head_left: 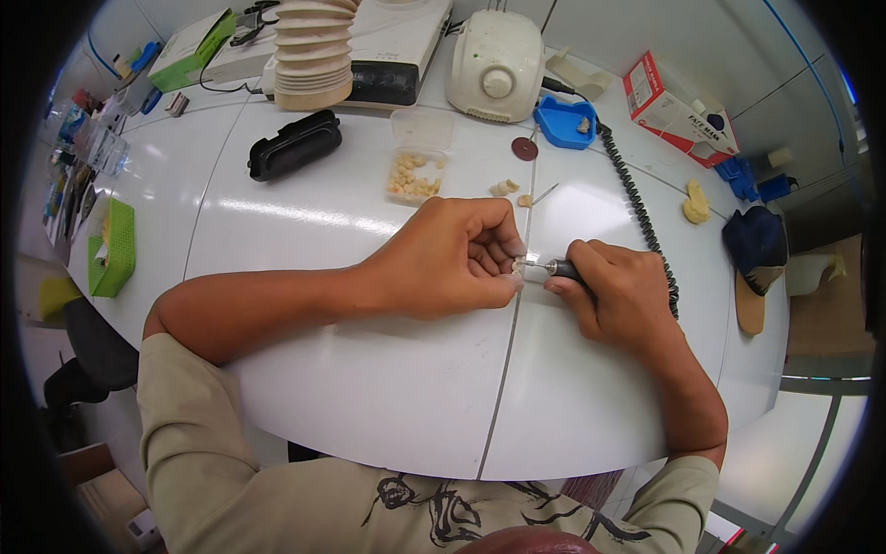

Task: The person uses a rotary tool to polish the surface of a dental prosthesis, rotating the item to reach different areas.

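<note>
My left hand [441,260] pinches a tiny cream-coloured, tooth-like piece [519,266] between thumb and fingertips; the fingers hide most of it. White dust coats those fingertips. From the right, my right hand [629,291] is wrapped round a dark rotary handpiece [564,269]. Its thin metal bur points left and meets the small piece, or comes very close; I cannot tell whether they touch. Beyond my left hand stands an open clear plastic box [413,188] with several cream tooth-like pieces in it.
A black coiled cord [631,189] curves down behind my right hand from the cream control unit [498,69]. Farther back are a blue tray [565,124], a dark red disc [524,149], a black case [294,145] and a ribbed hose [314,55]. A green basket [113,247] stands left.
</note>
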`<action>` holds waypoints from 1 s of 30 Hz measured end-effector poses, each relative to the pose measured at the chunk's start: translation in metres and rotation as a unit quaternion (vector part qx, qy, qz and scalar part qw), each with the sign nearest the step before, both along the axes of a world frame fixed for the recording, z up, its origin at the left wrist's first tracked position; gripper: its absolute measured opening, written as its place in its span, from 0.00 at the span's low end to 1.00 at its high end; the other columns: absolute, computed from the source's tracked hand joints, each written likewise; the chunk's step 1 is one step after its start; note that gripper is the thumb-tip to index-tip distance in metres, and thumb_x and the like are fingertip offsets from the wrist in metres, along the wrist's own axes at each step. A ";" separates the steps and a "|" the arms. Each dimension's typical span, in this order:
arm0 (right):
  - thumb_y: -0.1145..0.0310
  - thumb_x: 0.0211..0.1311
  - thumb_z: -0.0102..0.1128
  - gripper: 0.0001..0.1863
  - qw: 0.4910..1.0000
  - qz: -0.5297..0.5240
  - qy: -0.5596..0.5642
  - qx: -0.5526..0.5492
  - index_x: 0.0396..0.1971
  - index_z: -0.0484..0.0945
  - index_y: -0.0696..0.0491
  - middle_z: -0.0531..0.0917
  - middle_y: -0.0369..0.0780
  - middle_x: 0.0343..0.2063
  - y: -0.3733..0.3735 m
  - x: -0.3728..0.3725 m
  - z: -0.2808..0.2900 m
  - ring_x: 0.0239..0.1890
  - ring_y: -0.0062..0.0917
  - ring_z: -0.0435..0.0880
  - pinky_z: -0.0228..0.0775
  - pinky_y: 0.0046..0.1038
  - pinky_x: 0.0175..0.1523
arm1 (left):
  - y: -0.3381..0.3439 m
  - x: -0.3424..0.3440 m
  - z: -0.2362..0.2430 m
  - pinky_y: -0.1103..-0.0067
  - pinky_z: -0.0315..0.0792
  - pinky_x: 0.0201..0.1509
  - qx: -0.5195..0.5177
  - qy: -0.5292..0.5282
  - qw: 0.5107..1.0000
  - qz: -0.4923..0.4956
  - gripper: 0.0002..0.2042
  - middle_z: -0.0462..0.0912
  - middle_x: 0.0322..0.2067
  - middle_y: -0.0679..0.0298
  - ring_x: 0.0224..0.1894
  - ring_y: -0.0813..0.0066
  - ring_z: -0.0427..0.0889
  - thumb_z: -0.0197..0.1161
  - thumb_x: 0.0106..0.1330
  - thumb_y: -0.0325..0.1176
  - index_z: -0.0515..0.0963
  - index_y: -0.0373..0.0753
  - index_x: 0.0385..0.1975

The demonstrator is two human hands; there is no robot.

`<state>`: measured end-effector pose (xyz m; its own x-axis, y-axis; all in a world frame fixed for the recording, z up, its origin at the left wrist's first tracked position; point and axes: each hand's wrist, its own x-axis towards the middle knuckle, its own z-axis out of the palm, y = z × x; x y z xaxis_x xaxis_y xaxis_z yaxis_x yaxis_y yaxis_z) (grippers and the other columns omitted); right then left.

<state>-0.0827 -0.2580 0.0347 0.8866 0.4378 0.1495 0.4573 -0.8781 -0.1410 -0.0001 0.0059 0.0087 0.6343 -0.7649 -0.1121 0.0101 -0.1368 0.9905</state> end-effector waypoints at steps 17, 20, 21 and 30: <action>0.47 0.76 0.70 0.22 1.000 0.000 -0.003 0.005 0.31 0.78 0.51 0.84 0.38 0.22 -0.002 0.000 -0.002 0.22 0.39 0.86 0.73 0.40 0.26 | -0.001 0.000 0.003 0.88 0.82 0.45 0.011 0.003 1.000 0.005 0.14 0.85 0.38 0.68 0.39 0.88 0.85 0.80 0.66 0.26 0.79 0.34 0.43; 0.47 0.76 0.70 0.22 1.000 -0.001 -0.003 0.001 0.31 0.79 0.51 0.83 0.38 0.22 -0.001 0.001 -0.001 0.22 0.39 0.85 0.72 0.40 0.26 | 0.000 0.000 0.003 0.88 0.83 0.45 0.011 -0.005 1.000 0.002 0.13 0.86 0.38 0.68 0.40 0.88 0.86 0.79 0.66 0.26 0.79 0.33 0.43; 0.47 0.76 0.70 0.22 1.000 0.000 -0.002 -0.002 0.31 0.79 0.51 0.83 0.38 0.22 -0.001 0.001 -0.001 0.22 0.39 0.85 0.72 0.41 0.26 | 0.000 0.000 0.002 0.88 0.83 0.45 0.011 -0.004 1.000 0.003 0.13 0.86 0.38 0.68 0.40 0.88 0.86 0.79 0.66 0.26 0.79 0.33 0.43; 0.47 0.76 0.70 0.23 1.000 0.001 -0.011 0.006 0.31 0.79 0.51 0.82 0.38 0.21 -0.002 0.002 -0.003 0.21 0.38 0.84 0.71 0.41 0.26 | 0.000 0.000 0.002 0.87 0.83 0.45 0.006 0.007 1.000 0.006 0.13 0.86 0.38 0.67 0.40 0.87 0.86 0.78 0.67 0.25 0.80 0.33 0.44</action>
